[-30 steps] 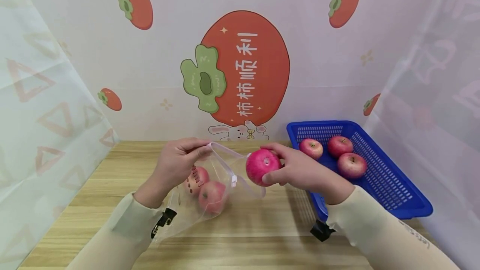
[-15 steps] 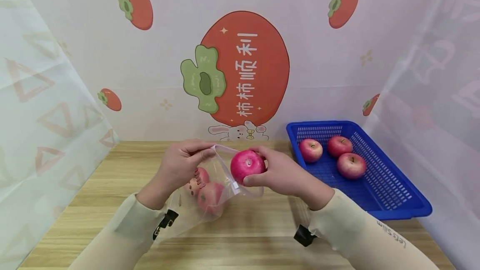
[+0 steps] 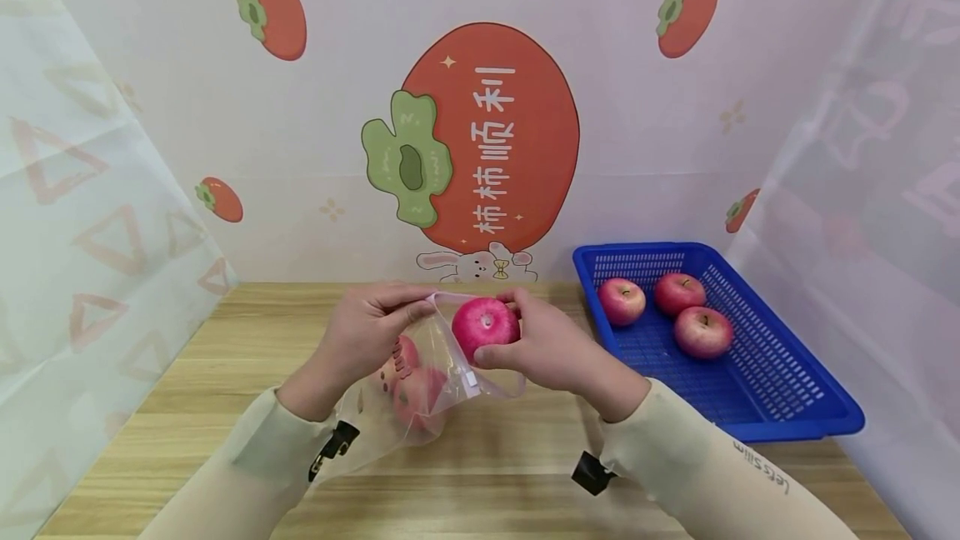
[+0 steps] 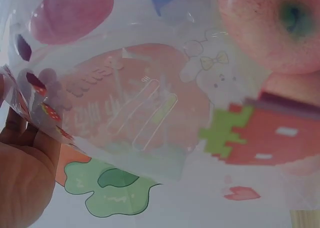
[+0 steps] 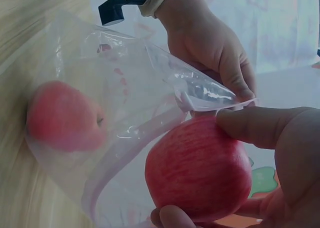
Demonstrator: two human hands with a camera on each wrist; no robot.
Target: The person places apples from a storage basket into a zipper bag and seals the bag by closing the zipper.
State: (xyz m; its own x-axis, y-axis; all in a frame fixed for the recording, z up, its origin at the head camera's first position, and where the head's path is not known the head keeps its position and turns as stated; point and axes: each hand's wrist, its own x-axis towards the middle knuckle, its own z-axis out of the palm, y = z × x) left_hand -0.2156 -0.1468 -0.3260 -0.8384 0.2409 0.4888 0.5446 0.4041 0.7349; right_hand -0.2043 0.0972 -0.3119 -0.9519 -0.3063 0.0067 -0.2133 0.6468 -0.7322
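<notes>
My left hand (image 3: 371, 325) pinches the rim of a clear zip bag (image 3: 382, 432) with a pale slider strip, holding its mouth open. Two red apples (image 3: 420, 397) lie inside the bag, seen through the printed plastic; in the left wrist view one apple (image 4: 270, 28) shows its stem end close up. A bright pinkish-red apple (image 3: 483, 330) is gripped by my right hand (image 3: 558, 348), thumb in front and fingers behind. That apple overlaps the bag's mouth in the head view. In the right wrist view the held apple (image 5: 197, 170) sits right at the zip strip (image 5: 135, 148).
A blue plastic basket (image 3: 787, 390) stands on the right of the wooden table (image 3: 202, 390), with three apples (image 3: 703, 332) toward its back. Printed white cloth (image 3: 637, 107) closes off the back and sides.
My right hand has carried the bright apple leftward to the bag's mouth, away from the basket. My left hand has shifted slightly right, still pinching the rim.
</notes>
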